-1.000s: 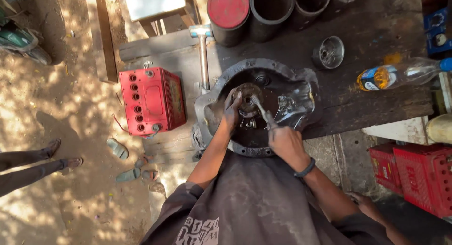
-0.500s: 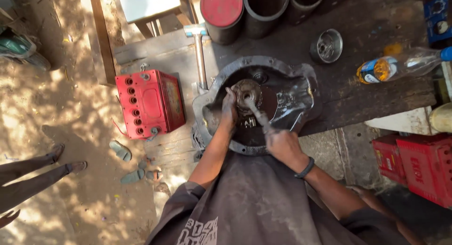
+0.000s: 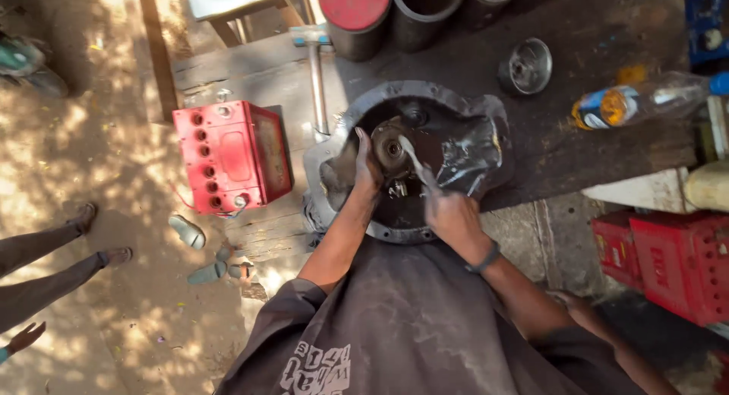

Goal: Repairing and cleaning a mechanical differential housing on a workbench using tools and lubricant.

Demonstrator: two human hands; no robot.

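- Head view: a large round grey cast-metal housing, dark and oily inside, is seen lying open side up on a blackened wooden workbench, just above the person's dark shirt.
- The step in hand is judged to be work on the round metal hub at the housing's centre, prised or scraped with a hand tool while the casting is steadied.
- The right hand is closed in a fist round the handle of a slim, flat metal tool, whose tip is laid against the hub at about 11 o'clock from the fist.
- The left hand is laid inside the housing at 9 o'clock of the hub, fingers together and nearly straight, pressed on the inner wall; nothing is gripped by it.
- The next move is judged to call for firm bracing by the left hand, so that the tool tip is not allowed to slip off the greasy hub.
- A red box-shaped battery casing stands at 9 o'clock of the housing, a steel hammer at 11 o'clock, a small metal cup at 1 o'clock, and a clear plastic bottle at 2 o'clock.
- Another person's legs are seen on the sandy ground far to 8 o'clock.
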